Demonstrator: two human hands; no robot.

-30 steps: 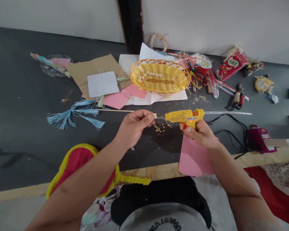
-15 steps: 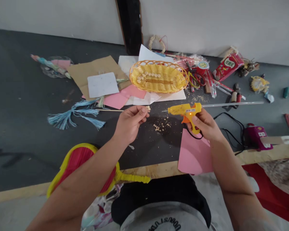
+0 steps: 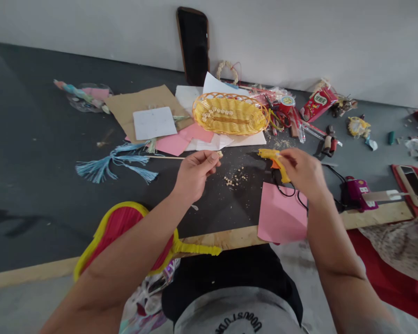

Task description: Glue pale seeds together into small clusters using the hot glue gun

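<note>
My left hand (image 3: pixel 197 174) is closed in a pinch on a thin wooden stick (image 3: pixel 165 157), with a small beige piece (image 3: pixel 219 153) showing at the fingertips. The stick runs left toward a blue tassel (image 3: pixel 116 162). On the right, my right hand (image 3: pixel 304 171) grips the rear of a yellow hot glue gun (image 3: pixel 270 154), its nozzle pointing left. The fingers partly hide the gun's back end. Between the hands, beige crumbs (image 3: pixel 234 178) lie scattered on the dark tabletop. Behind them stands a yellow wicker basket (image 3: pixel 235 127) with small beige pieces inside.
A pink sheet (image 3: pixel 282 215) lies at the table's front edge. A red fan-like piece with yellow trim (image 3: pixel 116 227) sits under my left forearm. A phone (image 3: pixel 194 46) leans against the wall. A purple box (image 3: pixel 360 192) and black cable are at right.
My right hand has shifted its grip from the glue gun's handle to its rear, and the gun now sits tilted with its glowing light hidden. My left hand keeps its pinch.
</note>
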